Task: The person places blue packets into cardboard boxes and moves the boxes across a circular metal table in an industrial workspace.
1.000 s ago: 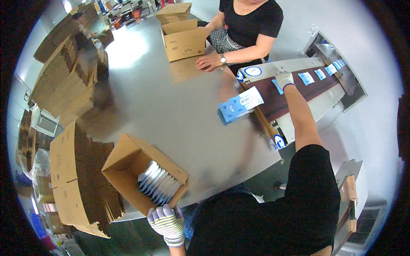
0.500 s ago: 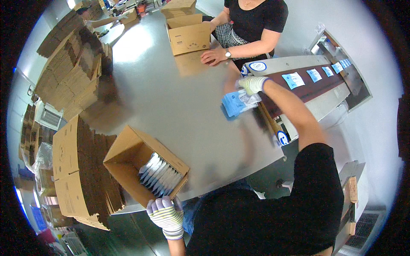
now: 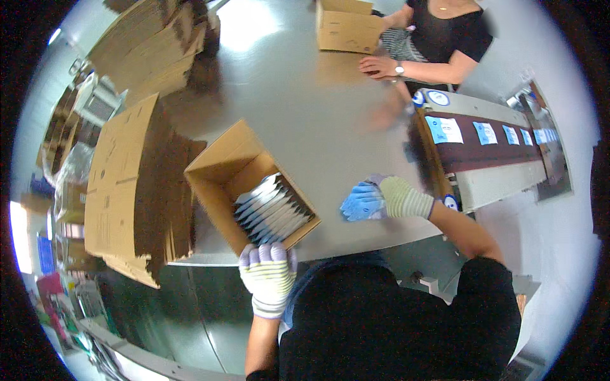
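Observation:
My left hand (image 3: 268,279), in a striped knit glove, grips the near rim of an open cardboard box (image 3: 232,149). The box sits at an angle by the table's front edge. Inside it, silvery-white and blue packets (image 3: 270,209) stand in a row along its right side. To the right of the box, my right hand (image 3: 405,198), gloved alike, is closed around a fanned bunch of blue and white packets (image 3: 363,203). The bunch is held over the table, apart from the box; its ends inside my fingers are hidden.
Flat packets (image 3: 486,133) lie spaced along a dark conveyor belt (image 3: 467,155) at the right. Folded cardboard stacks (image 3: 121,184) stand on the left. Across the metal table (image 3: 286,95), a co-worker (image 3: 445,38) is beside another open box (image 3: 348,32), one hand on the table.
My right hand has come from the conveyor's end toward me, carrying the bunch of packets nearer the box. My left hand keeps its hold on the rim. The whole view has shifted.

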`<state>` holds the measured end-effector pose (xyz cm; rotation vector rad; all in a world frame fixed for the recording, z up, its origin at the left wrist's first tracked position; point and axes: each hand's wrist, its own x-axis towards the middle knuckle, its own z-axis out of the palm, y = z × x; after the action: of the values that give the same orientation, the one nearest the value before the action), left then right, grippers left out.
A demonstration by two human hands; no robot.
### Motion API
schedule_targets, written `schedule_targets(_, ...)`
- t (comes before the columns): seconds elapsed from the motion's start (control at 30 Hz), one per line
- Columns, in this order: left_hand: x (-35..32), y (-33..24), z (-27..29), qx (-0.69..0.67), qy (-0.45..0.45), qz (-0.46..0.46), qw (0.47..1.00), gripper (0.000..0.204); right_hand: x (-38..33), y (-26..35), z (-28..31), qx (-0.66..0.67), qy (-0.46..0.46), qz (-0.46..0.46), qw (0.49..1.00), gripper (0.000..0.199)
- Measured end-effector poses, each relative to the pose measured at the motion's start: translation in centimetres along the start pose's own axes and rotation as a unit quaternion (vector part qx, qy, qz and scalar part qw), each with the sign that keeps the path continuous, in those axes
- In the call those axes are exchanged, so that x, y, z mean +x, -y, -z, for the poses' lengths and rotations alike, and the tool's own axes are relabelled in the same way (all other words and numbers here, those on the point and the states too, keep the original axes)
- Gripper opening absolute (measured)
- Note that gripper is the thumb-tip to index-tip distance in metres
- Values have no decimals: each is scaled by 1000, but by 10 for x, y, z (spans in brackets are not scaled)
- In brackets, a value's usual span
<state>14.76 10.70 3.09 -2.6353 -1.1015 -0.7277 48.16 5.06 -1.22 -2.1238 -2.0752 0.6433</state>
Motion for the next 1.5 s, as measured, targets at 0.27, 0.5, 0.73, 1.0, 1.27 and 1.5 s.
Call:
schedule_targets(0.27, -4, -5, 6, -21, 35, -6, 999, 24, 58, 24, -50, 71, -280, 372, 882, 44)
schedule_targets(0.5, -16, -15, 2, -9, 34, -63, 997, 23, 81, 113, 89, 70, -314, 359, 876, 42)
schedule_targets(0.73, -24, -17, 6, 9, 12, -99, 995, 21, 155, 207, 48, -325, -85, 220, 916, 74)
schedule_targets(1.0, -11, 34, 11, -94, 1, -81, 992, 22, 32, 191, 30, -100, 73, 376, 918, 40)
schedule_targets(1.27, 46, 54, 12, 3, -37, -11, 999, 59, 229, 163, 64, -174, -148, 133, 964, 33)
schedule_targets(1.5, 39, 122, 57, 205, -68, 157, 964, 59, 311, 189, 72, -263, -244, 71, 931, 81)
